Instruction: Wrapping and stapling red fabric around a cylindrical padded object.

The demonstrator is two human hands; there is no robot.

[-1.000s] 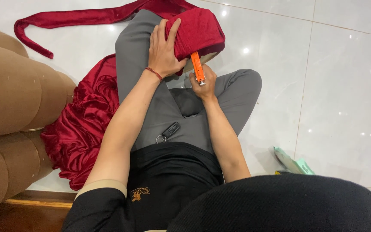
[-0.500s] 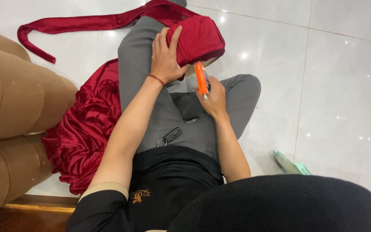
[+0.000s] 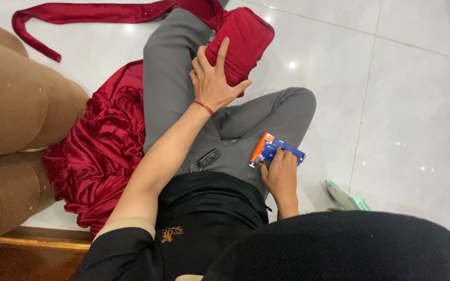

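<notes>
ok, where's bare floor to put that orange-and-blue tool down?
Widest bare white tile floor lies right of the bent knee, above the green packet. A smaller patch sits between the red strap and the tan sofa. Crowded: red fabric fills the left, and the lap holds a key fob, the right hand and the tool.

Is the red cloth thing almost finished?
Hard to tell. The left hand presses a folded dark red velvet piece on the knee, so it looks shaped. The right hand holds an orange and blue tool by the lap. A red satin heap lies untouched on the floor.
</notes>
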